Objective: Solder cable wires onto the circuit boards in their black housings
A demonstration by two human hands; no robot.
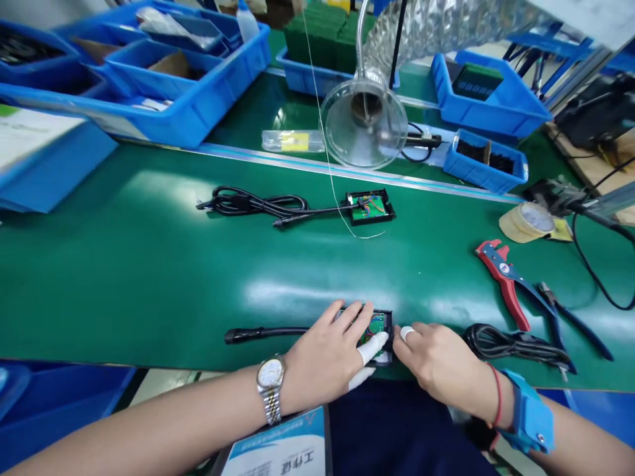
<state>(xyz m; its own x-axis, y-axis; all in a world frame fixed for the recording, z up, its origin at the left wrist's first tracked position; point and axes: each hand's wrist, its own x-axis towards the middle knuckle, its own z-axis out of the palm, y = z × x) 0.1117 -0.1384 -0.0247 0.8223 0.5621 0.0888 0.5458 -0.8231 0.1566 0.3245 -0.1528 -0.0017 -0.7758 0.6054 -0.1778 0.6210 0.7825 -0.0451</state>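
A small open black plastic case [388,324] with a green circuit board and coloured wires lies at the bench's front edge. My left hand [342,350] is laid over it and grips it, white finger cots on two digits, hiding much of the board. From under that hand a black cable with a connector [243,335] runs left. My right hand [431,350], with a white band on one finger, is closed in a pinch against the case's right end; what sits between the fingertips is hidden. Just right of it lies a coiled black cable [510,345], partly behind the hand.
Another open case [370,207] with a coiled cable [253,201] lies farther back. Red-and-blue wire strippers [508,284], cutters [575,320] and a tape roll [526,221] are at right. A fume funnel [364,125] and dangling solder wire [322,125] hang over the bench; blue bins [188,119] stand behind.
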